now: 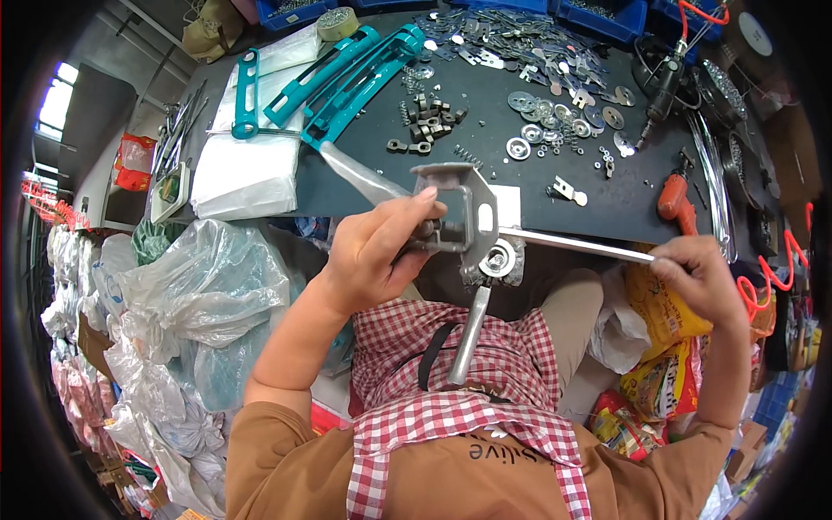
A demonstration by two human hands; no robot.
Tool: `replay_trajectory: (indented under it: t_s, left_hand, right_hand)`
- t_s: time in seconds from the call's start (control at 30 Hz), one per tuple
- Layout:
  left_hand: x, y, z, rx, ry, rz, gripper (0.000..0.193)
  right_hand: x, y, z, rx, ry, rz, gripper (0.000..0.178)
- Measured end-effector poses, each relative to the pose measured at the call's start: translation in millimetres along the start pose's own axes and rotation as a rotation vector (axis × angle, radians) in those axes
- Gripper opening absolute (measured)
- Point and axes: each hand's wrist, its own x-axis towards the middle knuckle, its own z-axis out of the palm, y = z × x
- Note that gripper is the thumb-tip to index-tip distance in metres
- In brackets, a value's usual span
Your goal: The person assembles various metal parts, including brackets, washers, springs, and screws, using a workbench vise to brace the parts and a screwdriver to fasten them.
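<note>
My left hand (pixel 373 251) is closed around a grey metal bracket (pixel 482 217), part of what looks like a caulking gun. A tapered grey handle (pixel 360 176) runs from it toward the teal frames, and a shorter grey lever (pixel 470 338) points down toward my lap. Below the bracket sits a round silver disc (pixel 498 258). Out to the right, my right hand (pixel 704 273) grips the far end of a straight metal rod (pixel 581 245). The rod's other end meets the bracket near the disc; whether it passes through is hidden.
Teal frames (pixel 347 82) lie on white plastic bags (pixel 247 178) at the left of the dark bench (pixel 364 195). Metal plates (pixel 520 52), washers (pixel 555 117), springs and small blocks (pixel 433 121) spread behind. An orange power tool (pixel 674 201) and a black driver (pixel 663 95) are at right.
</note>
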Motion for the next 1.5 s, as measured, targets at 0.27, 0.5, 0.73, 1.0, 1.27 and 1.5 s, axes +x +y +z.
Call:
replay_trajectory:
  t_s: [0.27,0.5,0.73,1.0,1.27,1.5]
  left_hand:
    - [-6.0,10.5,-9.7,0.130,0.139,0.226,0.069]
    - [-5.7,13.0,-16.6,0.071,0.109,0.259,0.063]
    - [-6.7,15.9,-16.0,0.148,0.193,0.265,0.048]
    - [-3.9,14.1,-8.2,0.149,0.077,0.194,0.036]
    - [-8.9,11.8,-3.4,0.279,-0.087,0.101,0.034]
    - [-14.1,14.8,5.7,0.151,-0.103,-0.066,0.034]
  right_hand:
    - [-15.4,-2.7,20.9,0.072,0.033,-0.050,0.012]
    - [-21.2,-13.5,24.9,-0.014,0.083,-0.085,0.009]
    - [-28.6,-22.4,39.2,-0.001,0.106,-0.043,0.009]
    - [-33.5,-21.3,43.6,0.018,0.143,0.000,0.009]
    - [-33.2,-53.1,31.0,-0.323,0.192,0.018,0.008]
    - [-20.5,-36.3,29.3,-0.180,0.093,0.063,0.010]
